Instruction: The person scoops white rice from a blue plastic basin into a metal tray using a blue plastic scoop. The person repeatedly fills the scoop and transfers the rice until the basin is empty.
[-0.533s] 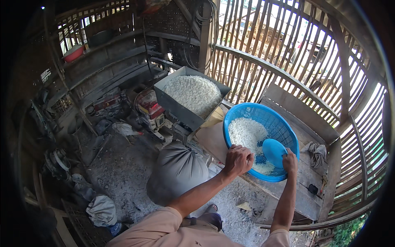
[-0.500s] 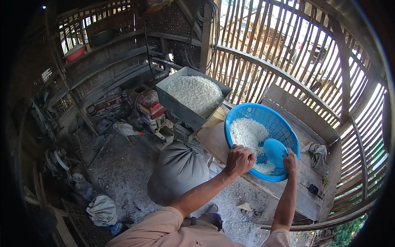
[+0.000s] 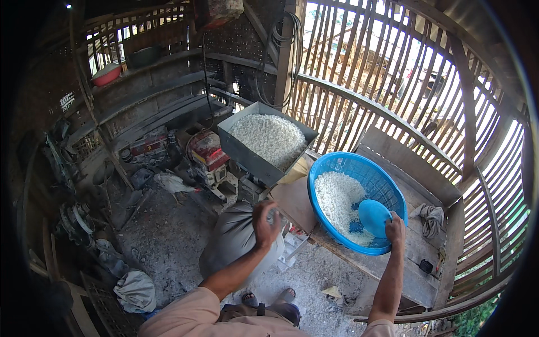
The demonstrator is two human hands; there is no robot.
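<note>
A blue plastic basket (image 3: 387, 175) with lattice walls rests tilted on a wooden bench (image 3: 359, 259). White grain that looks like rice (image 3: 337, 194) is heaped along its left side. My right hand (image 3: 395, 229) grips a blue dipper (image 3: 373, 217) at the basket's near right rim; the dipper's bowl lies against the grain. My left hand (image 3: 266, 223) hangs in the air over a full grey sack (image 3: 227, 238), fingers loosely bent and apart, holding nothing. Behind it stands a metal hopper (image 3: 247, 147) heaped with the same kind of white grain.
A red-cased machine (image 3: 208, 151) sits left of the hopper. Along the left wall, a red basin (image 3: 106, 74) stands on a ledge. A crumpled cloth (image 3: 431, 219) lies on the bench, right of the basket. Slatted walls close the right side.
My left hand has left the basket's near rim and swung left, over the grey sack. My right hand still holds the dipper at nearly the same spot in the basket.
</note>
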